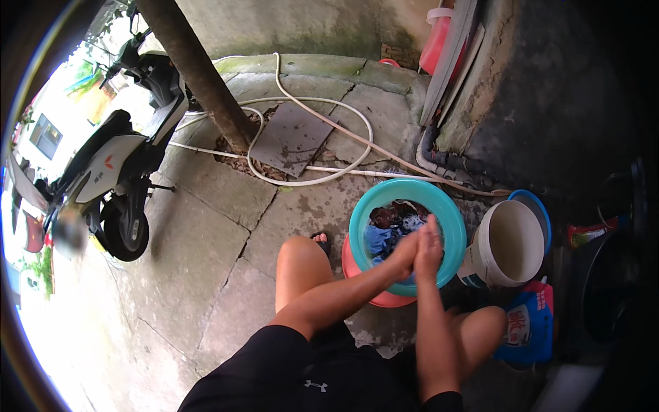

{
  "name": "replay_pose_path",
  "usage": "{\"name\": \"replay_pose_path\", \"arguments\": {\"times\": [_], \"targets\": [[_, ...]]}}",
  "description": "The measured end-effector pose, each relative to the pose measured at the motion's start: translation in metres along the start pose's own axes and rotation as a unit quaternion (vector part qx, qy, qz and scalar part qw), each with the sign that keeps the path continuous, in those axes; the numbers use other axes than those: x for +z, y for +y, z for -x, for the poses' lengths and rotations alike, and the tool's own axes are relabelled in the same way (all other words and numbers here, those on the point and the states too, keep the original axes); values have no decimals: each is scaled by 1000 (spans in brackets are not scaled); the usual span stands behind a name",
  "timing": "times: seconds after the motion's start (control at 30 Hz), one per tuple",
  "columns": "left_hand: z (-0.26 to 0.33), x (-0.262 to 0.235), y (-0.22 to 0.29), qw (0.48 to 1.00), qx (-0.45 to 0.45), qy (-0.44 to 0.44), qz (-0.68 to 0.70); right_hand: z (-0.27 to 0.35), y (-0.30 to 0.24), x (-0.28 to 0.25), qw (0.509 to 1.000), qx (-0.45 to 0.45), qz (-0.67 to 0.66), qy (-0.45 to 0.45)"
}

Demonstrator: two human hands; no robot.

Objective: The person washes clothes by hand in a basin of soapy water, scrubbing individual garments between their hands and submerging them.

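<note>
A turquoise basin stands in front of me and holds wet clothes. A light blue cloth and a brown cloth lie among dark and white pieces in it. My left hand and my right hand press together over the basin's near right part. The right hand's fingers reach forward, close together and fairly straight. Most of the left hand's fingers are hidden against the right hand, and both are slightly blurred. No cloth shows between them.
Under the turquoise basin sits a red basin. At right are a white bucket, a blue-rimmed tub and a blue-and-red pouch. A pale hose loops on the concrete near a post; a scooter stands at left.
</note>
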State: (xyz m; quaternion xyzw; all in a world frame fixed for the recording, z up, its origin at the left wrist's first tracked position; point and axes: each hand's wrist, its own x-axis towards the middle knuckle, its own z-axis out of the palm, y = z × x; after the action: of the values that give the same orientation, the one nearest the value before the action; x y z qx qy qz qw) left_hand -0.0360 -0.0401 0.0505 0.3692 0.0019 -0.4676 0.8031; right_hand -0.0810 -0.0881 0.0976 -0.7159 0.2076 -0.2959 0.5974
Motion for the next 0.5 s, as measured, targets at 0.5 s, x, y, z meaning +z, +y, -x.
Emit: {"name": "replay_pose_path", "arguments": {"times": [0.5], "targets": [[19, 35, 5, 1000, -13, -3, 4, -22, 12, -24, 990, 116, -56, 65]]}}
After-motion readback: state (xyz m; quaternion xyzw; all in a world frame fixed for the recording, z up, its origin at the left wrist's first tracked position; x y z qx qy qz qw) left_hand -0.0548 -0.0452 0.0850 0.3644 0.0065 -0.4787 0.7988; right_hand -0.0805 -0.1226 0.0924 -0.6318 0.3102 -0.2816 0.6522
